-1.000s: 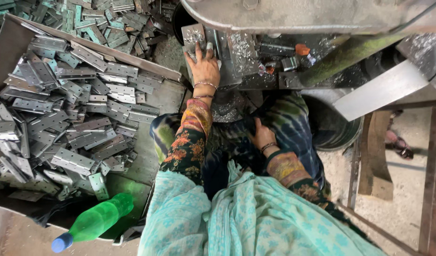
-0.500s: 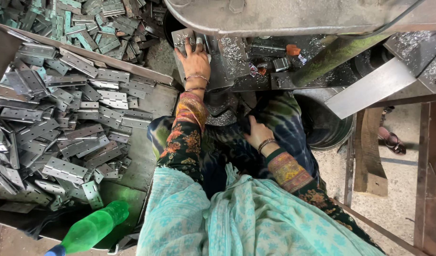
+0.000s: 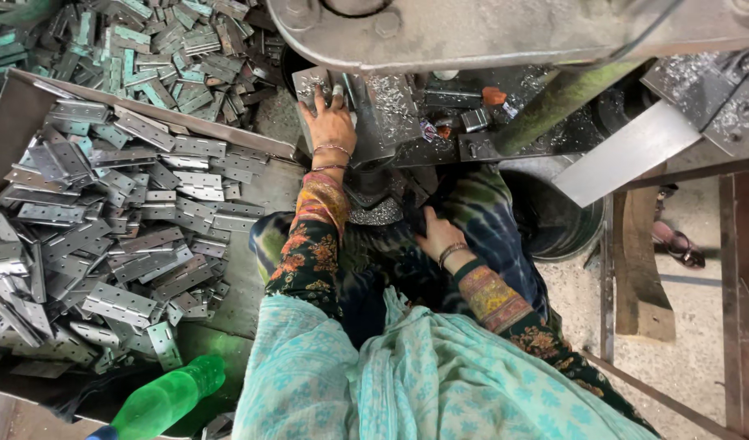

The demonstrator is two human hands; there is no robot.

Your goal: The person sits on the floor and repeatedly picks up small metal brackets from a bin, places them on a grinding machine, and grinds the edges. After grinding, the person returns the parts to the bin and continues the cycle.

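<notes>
- left hand [image 3: 332,124] lies palm down on the press bed [image 3: 391,114], fingers spread and flat over a small metal piece [image 3: 335,88] at the bed's far left corner — pressing it down, i judge, so it sits square under the machine's head; i can't see a closed grip, only flat pressure.
- right hand [image 3: 440,238] rests low in my lap on the dark tie-dye cloth [image 3: 489,216], below the near edge of the bed. its fingertips tuck out of sight, so i cannot tell whether it is open or closed on something.
- the grey machine body [image 3: 472,33] hangs over the bed's far edge, which is why the left hand reaches in from the near side, staying low.
- metal shavings [image 3: 387,91] are strewn on the bed just right of the left hand, and a few small blocks and an orange bit [image 3: 493,95] sit toward its middle, well apart from the fingers.
- a sheet-metal tray [image 3: 252,195] at my left holds a loose heap of flat hinges [image 3: 105,236], its right edge near my left knee — within easy reach of that arm, i'd say.
- a second pile of hinges [image 3: 163,49] lies beyond the tray's far wall, kept separate by it.
- a green plastic bottle [image 3: 167,399] lies on its side off the tray's near corner.
</notes>
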